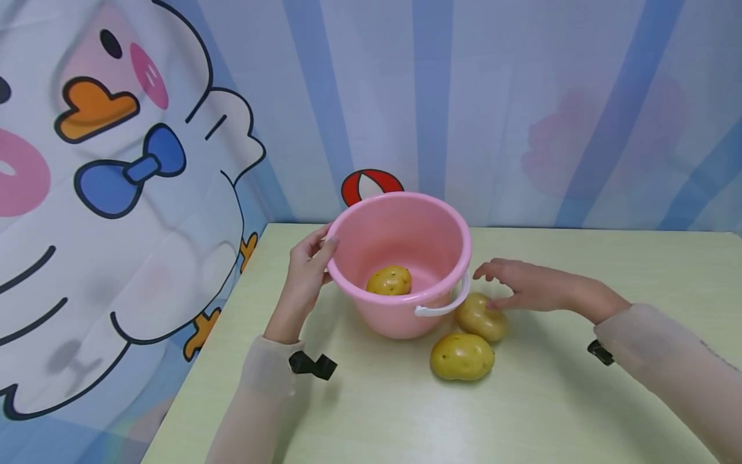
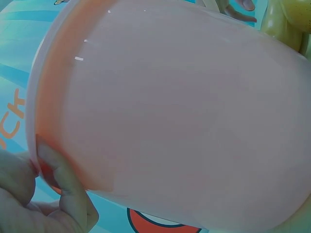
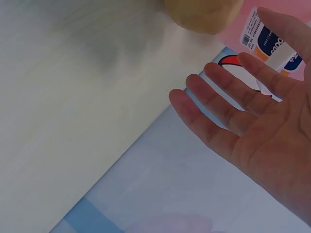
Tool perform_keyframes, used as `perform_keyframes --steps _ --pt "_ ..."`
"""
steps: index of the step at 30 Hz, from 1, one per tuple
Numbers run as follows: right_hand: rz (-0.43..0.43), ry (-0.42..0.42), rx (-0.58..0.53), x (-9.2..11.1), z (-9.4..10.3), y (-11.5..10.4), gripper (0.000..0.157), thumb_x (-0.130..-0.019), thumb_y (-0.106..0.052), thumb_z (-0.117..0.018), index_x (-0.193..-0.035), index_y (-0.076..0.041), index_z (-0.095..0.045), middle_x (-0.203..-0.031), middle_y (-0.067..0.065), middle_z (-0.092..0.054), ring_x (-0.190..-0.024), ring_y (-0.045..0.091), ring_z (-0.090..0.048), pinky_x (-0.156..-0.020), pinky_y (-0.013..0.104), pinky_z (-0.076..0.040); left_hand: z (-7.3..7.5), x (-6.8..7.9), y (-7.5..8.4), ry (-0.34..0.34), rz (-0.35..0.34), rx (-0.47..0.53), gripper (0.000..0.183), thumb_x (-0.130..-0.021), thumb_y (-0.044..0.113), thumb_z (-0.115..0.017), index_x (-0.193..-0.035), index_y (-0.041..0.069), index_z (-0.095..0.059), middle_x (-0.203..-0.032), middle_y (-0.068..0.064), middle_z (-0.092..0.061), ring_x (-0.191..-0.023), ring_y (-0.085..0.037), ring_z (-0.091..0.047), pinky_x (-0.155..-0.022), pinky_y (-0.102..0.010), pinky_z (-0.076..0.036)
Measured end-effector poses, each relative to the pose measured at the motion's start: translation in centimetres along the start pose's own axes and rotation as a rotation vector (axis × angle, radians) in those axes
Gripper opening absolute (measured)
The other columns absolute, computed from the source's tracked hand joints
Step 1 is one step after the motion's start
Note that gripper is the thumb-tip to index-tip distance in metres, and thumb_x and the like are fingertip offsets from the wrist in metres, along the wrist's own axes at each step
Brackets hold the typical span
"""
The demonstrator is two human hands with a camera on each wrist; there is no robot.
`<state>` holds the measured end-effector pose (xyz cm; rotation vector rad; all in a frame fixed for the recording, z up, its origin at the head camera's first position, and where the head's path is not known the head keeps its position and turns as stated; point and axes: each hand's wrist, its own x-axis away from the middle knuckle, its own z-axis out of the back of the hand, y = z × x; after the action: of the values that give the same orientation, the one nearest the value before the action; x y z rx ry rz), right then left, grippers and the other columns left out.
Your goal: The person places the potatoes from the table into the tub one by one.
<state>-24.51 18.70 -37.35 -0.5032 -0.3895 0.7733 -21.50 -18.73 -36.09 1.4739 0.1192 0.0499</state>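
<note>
A pink bucket (image 1: 400, 319) with a white handle (image 1: 443, 309) stands tilted on the table, its mouth toward me. Inside it lies one potato (image 1: 390, 281). My left hand (image 1: 307, 267) grips the bucket's rim at the left; in the left wrist view its fingers (image 2: 73, 194) curl over that rim. Two more potatoes rest beside the bucket at its right: a duller one (image 1: 482, 319) touching or close to the handle, and a yellow one (image 1: 462, 356) nearer to me. My right hand (image 1: 530, 285) hovers by the duller potato, fingers loosely extended and holding nothing, as the right wrist view shows.
The pale table (image 1: 371, 412) meets a blue striped backdrop (image 1: 493, 129) at the rear. A printed cartoon duck (image 1: 174, 258) covers the left side. A label (image 3: 272, 41) sticks to the bucket's right side. Both sleeves carry black clips (image 1: 313, 365).
</note>
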Motion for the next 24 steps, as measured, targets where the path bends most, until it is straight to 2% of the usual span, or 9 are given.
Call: perform_keyframes --steps 5,12,18,24 --pt "-0.017 -0.009 -0.022 -0.3 -0.6 0.1 0.056 -0.094 -0.031 -0.071 -0.137 -0.002 -0.052 -0.129 0.016 -0.056 -0.120 0.040 -0.051 -0.095 0.054 -0.050 0.0 0.0 0.0 -0.001 -0.005 0.007 0.046 -0.103 0.028 -0.057 -0.146 0.013 -0.051 -0.115 -0.013 -0.057 -0.093 -0.023 -0.063 -0.076 -0.031 -0.060" --pt "0.009 0.000 -0.049 -0.7 -1.1 0.1 0.059 -0.093 -0.037 -0.070 -0.137 -0.002 -0.051 -0.132 0.016 -0.054 -0.123 0.042 -0.050 -0.099 0.059 -0.046 0.1 0.0 -0.1 -0.003 -0.015 0.018 0.044 -0.103 0.027 -0.057 -0.144 0.012 -0.053 -0.111 -0.012 -0.057 -0.088 -0.021 -0.062 -0.074 -0.030 -0.060" --pt "-0.005 -0.012 -0.061 -0.6 -1.5 0.2 0.059 -0.095 -0.037 -0.069 -0.138 -0.002 -0.049 -0.134 0.014 -0.053 -0.123 0.039 -0.050 -0.100 0.059 -0.046 0.1 0.0 -0.1 -0.008 -0.025 0.015 0.043 -0.104 0.027 -0.056 -0.144 0.012 -0.053 -0.108 -0.012 -0.056 -0.084 -0.019 -0.062 -0.072 -0.028 -0.060" --pt "0.010 -0.016 -0.070 -0.7 -2.0 0.2 0.056 -0.094 -0.037 -0.070 -0.135 -0.003 -0.052 -0.128 0.011 -0.056 -0.118 0.036 -0.053 -0.097 0.056 -0.048 0.1 0.0 -0.1 -0.004 -0.020 0.014 0.044 -0.103 0.027 -0.057 -0.145 0.012 -0.053 -0.110 -0.012 -0.056 -0.088 -0.022 -0.062 -0.074 -0.031 -0.060"
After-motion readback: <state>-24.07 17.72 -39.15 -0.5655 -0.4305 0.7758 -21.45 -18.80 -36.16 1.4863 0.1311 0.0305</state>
